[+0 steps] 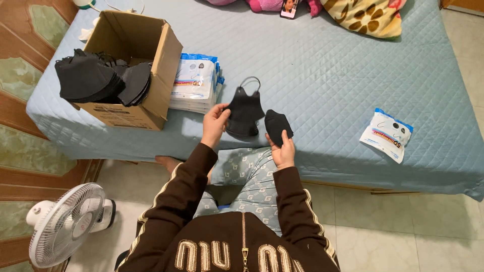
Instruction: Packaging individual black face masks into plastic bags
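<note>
My left hand (pixel 216 123) pinches the left side of a black face mask (pixel 245 112), held up over the near edge of the blue quilted bed (pixel 327 75), its ear loop sticking up. My right hand (pixel 283 150) holds a second, folded black face mask (pixel 277 126) just to the right of the first. Both masks hang close together above my patterned trouser knees. My sleeves are dark brown with pale stripes.
An open cardboard box (pixel 151 65) with a pile of black masks (pixel 98 78) lies at the left on the bed. A stack of white and blue packets (pixel 195 83) sits beside it. One loose packet (pixel 387 134) lies right. A white fan (pixel 65 224) stands on the floor.
</note>
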